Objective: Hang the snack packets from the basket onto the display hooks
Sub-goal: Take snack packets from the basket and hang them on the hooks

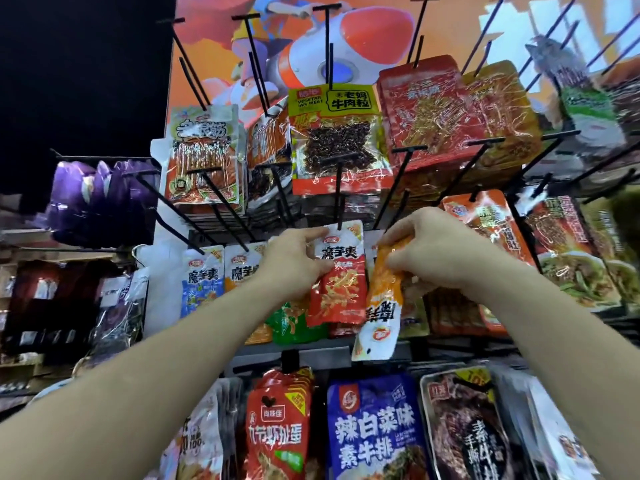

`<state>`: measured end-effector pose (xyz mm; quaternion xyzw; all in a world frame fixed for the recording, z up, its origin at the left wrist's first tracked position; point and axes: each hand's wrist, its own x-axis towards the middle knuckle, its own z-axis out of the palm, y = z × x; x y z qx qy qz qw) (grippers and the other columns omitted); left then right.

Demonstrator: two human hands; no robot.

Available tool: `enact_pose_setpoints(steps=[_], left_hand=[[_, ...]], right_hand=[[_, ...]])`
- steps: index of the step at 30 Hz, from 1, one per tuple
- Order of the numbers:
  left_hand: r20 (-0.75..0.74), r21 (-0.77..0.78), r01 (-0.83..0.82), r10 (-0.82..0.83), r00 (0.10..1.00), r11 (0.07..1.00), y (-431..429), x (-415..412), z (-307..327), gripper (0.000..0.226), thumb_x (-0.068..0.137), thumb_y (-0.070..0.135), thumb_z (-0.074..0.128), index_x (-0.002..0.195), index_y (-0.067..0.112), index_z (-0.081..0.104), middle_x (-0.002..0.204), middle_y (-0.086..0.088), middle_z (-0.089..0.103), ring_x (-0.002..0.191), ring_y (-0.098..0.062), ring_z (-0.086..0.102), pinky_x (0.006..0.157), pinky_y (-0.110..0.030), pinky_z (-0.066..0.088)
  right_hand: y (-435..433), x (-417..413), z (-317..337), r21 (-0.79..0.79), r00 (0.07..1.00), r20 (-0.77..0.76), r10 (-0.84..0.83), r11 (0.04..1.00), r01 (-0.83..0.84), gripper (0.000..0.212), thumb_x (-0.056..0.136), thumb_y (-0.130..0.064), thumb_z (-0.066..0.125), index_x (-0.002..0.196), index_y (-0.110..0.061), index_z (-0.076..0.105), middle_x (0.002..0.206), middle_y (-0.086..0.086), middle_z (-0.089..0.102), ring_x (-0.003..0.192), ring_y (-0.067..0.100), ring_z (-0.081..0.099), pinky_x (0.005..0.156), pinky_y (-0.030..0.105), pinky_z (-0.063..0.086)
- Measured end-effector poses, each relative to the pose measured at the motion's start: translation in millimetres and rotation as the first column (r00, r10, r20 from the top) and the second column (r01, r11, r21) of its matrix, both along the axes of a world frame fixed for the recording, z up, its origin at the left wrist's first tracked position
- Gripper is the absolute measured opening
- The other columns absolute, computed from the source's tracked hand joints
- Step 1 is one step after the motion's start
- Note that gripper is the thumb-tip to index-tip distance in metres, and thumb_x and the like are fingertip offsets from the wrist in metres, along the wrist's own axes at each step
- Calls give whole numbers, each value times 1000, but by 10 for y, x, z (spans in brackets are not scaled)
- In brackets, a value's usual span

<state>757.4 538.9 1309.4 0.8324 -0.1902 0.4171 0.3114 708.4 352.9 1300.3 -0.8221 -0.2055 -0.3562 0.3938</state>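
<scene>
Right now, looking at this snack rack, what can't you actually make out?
The basket: out of frame in the head view.
Whether the red packet, gripped by the left hand, is on the hook: its hole is too small to see.
Packets behind the right hand and the orange packet it holds: covered.
The shelves at left: dark and blurred.
The blue packet: cut off by the bottom edge.

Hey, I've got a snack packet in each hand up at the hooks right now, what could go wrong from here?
1. The left hand pinches the red packet right at the tip of a hook. If the hole isn't fully threaded, letting go may drop it.
2. The right hand grips the orange packet upside down, with its white end hanging low. Flipping it one-handed could make it slip.
</scene>
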Motion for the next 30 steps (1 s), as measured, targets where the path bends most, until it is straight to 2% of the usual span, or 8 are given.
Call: enact_pose_setpoints(steps=[4,12,15,17,20,25,27,30], left_hand=[[66,202,-216,207,976,955,-79,132,19,62,89,24,69,145,21,43,132,-8,59,111,-23,59,87,-28,46],[334,459,-503,382,862,732,-125,212,-16,52,88,38,67,134,19,52,127,-8,60,118,-27,53,90,-34,45],[230,368,-360,291,928,857,-116,-11,4,32,93,38,62,119,20,64,111,-3,67,100,-24,61,78,-32,49],[39,108,-30,26,999,994,-67,-251,-14,36,97,40,53,89,9,69,81,-8,66,71,-22,60,58,-28,46],[-71,-219,379,-402,913,899,19,-650,-227,45,87,48,57,93,4,68,84,-12,73,75,-27,68,54,-30,54],[114,-496,556,-584,803,667,184,-771,-492,38,61,19,73,95,6,64,81,-10,76,71,-21,72,66,-35,60],[178,-525,572,-576,798,630,267,-787,-519,24,60,16,73,82,6,71,79,-10,75,68,-18,72,60,-27,60],[272,-489,554,-486,831,674,410,-848,-507,6,64,16,73,67,16,78,74,-5,75,65,-14,72,57,-22,56]], right_hand=[[-150,-36,-42,33,990,136,33,999,-38,45,83,4,61,115,-27,54,111,2,56,75,32,69,54,43,60],[-220,-5,-264,301,921,224,320,876,-377,69,81,4,72,128,-37,42,94,12,72,78,29,72,63,50,61],[-178,-47,-318,393,892,281,355,805,-444,66,80,6,72,128,-33,48,97,11,71,77,25,73,62,48,61],[-147,-73,-352,462,862,369,347,737,-494,58,78,7,73,118,-31,55,96,8,69,75,22,73,57,43,61],[-59,-117,-424,542,804,441,397,597,-592,50,78,7,72,107,-31,57,97,5,67,73,18,73,49,29,56],[115,-132,-525,631,709,421,565,380,-677,40,80,5,68,106,-24,57,106,11,68,83,27,73,52,30,57],[145,-160,-539,611,714,390,582,416,-673,38,77,2,71,104,-22,59,104,9,70,84,28,73,57,34,58],[141,-201,-555,465,810,314,495,664,-586,37,63,-19,82,96,-26,65,86,2,74,78,26,73,63,38,59]])
